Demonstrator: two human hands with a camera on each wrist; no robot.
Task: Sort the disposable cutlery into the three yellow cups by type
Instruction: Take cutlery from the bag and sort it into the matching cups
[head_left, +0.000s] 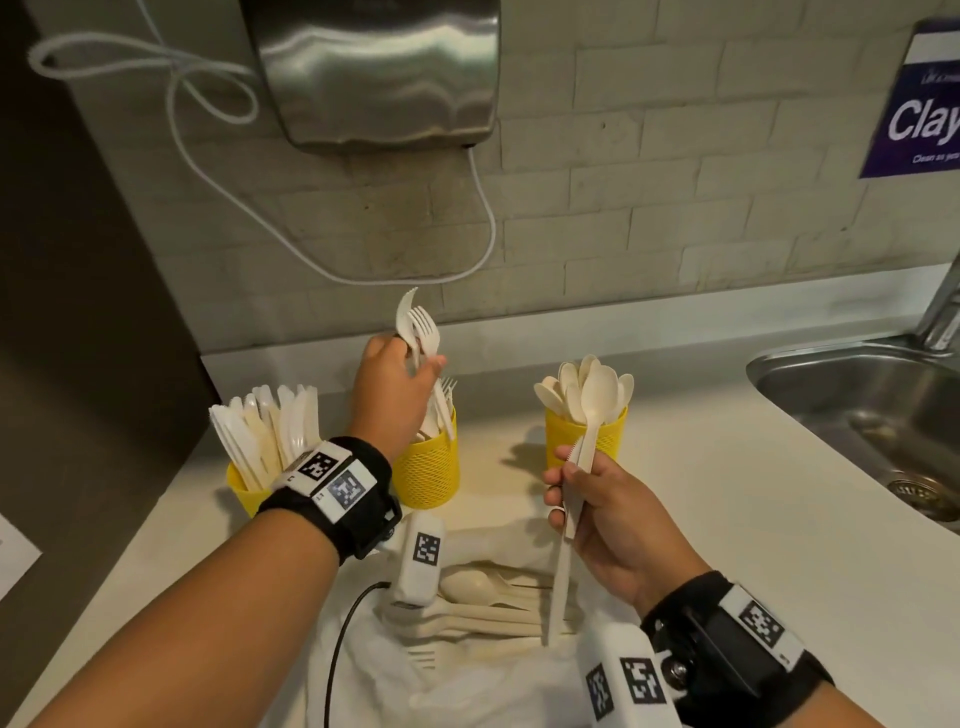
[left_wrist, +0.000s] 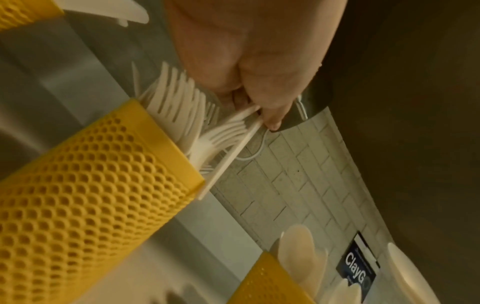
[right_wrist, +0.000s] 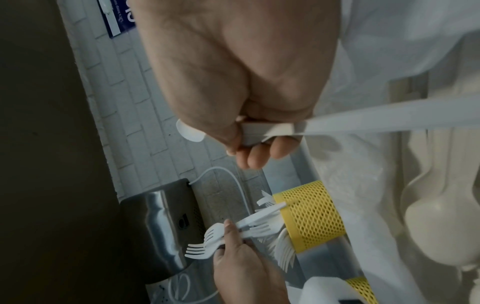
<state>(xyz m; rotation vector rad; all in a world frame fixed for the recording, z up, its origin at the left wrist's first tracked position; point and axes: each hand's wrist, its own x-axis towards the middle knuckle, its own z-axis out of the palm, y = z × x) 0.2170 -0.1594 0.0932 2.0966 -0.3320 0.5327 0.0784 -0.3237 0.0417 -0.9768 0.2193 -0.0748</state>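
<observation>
Wrist-strapped forearms frame a sort that looks well past halfway, with a last small pile to clear.

Nearest the head camera, the unsorted cutlery (head_left: 483, 608) lies on a white plastic bag (head_left: 467, 686) on the counter (head_left: 727, 467): a spoon, some handles and a fork head show, perhaps a dozen pieces (hard to count). Behind it stand the three cups: the knife cup (head_left: 244, 488) on the left, the fork cup (head_left: 426, 467) in the middle and the spoon cup (head_left: 587, 431) on the right, all well stocked. The left hand (head_left: 395, 400) pinches a few white forks (head_left: 423, 338) above the fork cup, one handle tip at its rim. The right hand (head_left: 608, 514) has its fingers curled round a spoon (head_left: 597, 400) and a knife (head_left: 558, 587), which I judge go next to their cups.
</observation>
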